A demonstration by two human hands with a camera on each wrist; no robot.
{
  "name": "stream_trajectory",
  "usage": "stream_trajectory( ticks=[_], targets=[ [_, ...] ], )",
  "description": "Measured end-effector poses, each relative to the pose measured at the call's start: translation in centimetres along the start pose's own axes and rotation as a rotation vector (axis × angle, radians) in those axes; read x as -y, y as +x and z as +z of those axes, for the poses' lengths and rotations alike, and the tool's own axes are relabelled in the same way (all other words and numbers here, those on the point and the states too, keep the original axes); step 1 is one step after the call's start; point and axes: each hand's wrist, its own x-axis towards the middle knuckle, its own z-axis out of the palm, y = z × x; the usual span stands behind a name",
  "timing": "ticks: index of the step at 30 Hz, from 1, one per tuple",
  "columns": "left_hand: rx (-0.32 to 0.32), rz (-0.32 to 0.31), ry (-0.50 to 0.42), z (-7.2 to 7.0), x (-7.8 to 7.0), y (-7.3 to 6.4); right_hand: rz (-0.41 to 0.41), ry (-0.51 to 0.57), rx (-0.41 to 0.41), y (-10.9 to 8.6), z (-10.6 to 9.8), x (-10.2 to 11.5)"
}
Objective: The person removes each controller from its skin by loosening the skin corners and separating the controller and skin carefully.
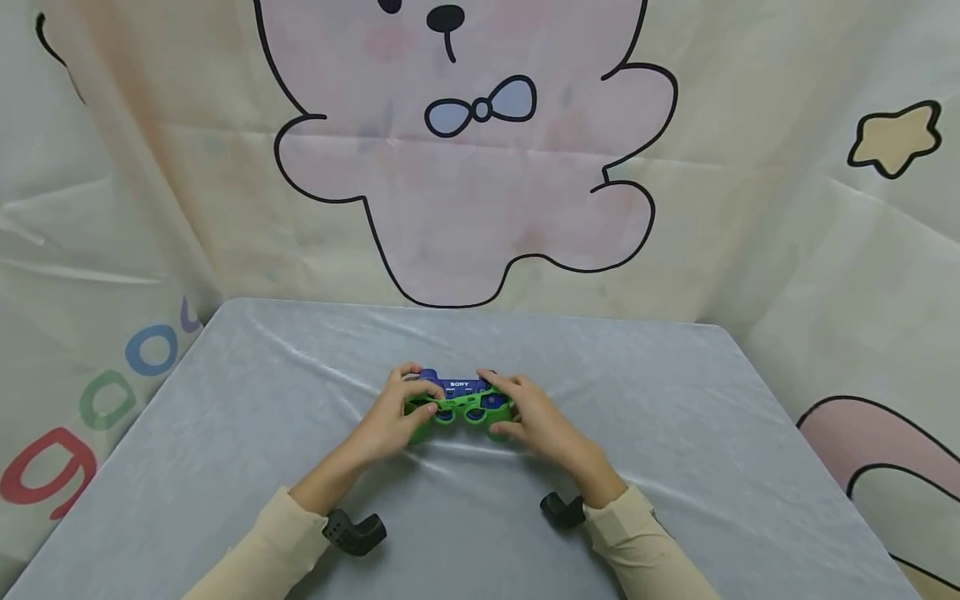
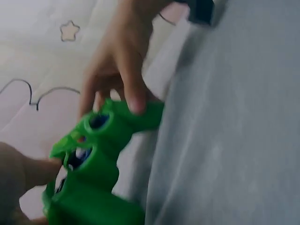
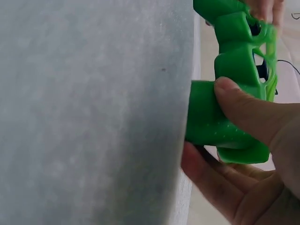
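A blue game controller (image 1: pixel 459 388) marked SONY sits in a green rubbery cover (image 1: pixel 474 403) near the middle of the table. The cover wraps the handles, while blue shows along the controller's far side in the head view. My left hand (image 1: pixel 393 417) holds the left end, its thumb and a finger at the cover's edge (image 2: pixel 55 164). My right hand (image 1: pixel 542 423) grips the other end. In the right wrist view, the right thumb (image 3: pixel 229 91) presses on a green handle (image 3: pixel 206 112) with fingers beneath it. How far the cover reaches underneath is hidden.
Pale grey-blue cloth (image 1: pixel 637 400) covers the table. Behind it hangs a printed curtain (image 1: pixel 735 192) with a cartoon animal, and more curtain is at both sides. A black wrist camera (image 1: pixel 355 533) sticks out at the left cuff, another black camera (image 1: pixel 561 510) at the right.
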Motion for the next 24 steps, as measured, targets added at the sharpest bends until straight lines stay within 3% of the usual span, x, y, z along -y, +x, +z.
stream_trajectory(
  ticks=[6, 11, 14, 24],
  targets=[
    [0.041, 0.082, 0.050, -1.3, 1.2, 0.1, -0.004, 0.005, 0.006, -0.1, 0.2, -0.3],
    [0.044, 0.017, 0.095, -2.4, 1.4, 0.4, 0.005, 0.040, 0.010, -0.2, 0.3, -0.4],
    [0.079, -0.021, 0.141, -2.7, 1.6, 0.4, 0.014, 0.071, 0.019, -0.3, 0.3, -0.5],
    [0.076, -0.067, 0.253, -2.3, 2.0, 0.5, 0.008, 0.104, 0.036, 0.3, 0.1, -0.9]
  ],
)
